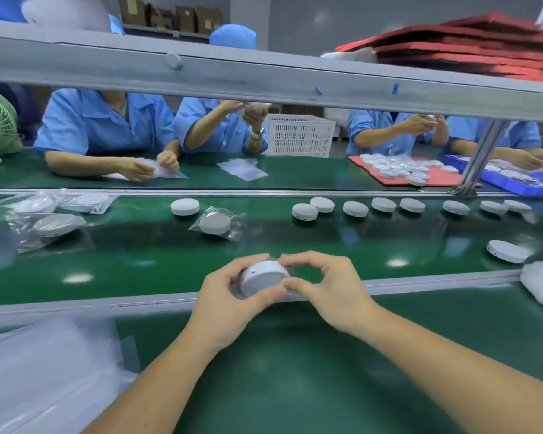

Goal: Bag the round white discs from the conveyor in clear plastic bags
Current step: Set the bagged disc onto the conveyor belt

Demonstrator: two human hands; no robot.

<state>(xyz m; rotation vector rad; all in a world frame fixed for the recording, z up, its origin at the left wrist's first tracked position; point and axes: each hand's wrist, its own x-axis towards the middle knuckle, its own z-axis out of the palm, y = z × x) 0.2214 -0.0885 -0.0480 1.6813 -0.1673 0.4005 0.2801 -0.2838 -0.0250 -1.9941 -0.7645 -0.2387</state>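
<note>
I hold one round white disc (264, 277) between both hands above the near rail of the green conveyor (326, 245). My left hand (229, 302) curls round its left and underside; my right hand (329, 286) pinches its right edge with thumb and fingers. Whether a clear bag covers this disc I cannot tell. A stack of clear plastic bags (44, 371) lies at my near left. Several bare discs (355, 208) ride the belt's far side, and one more disc (507, 251) lies at the right. A bagged disc (215, 223) lies mid-belt.
More bagged discs (52, 222) lie at the belt's left. A grey shelf beam (264, 79) crosses overhead, with a slanted post (480, 158). People in blue work across the belt beside a white crate (298, 136), a red tray of discs (402, 173) and a blue bin (521, 183).
</note>
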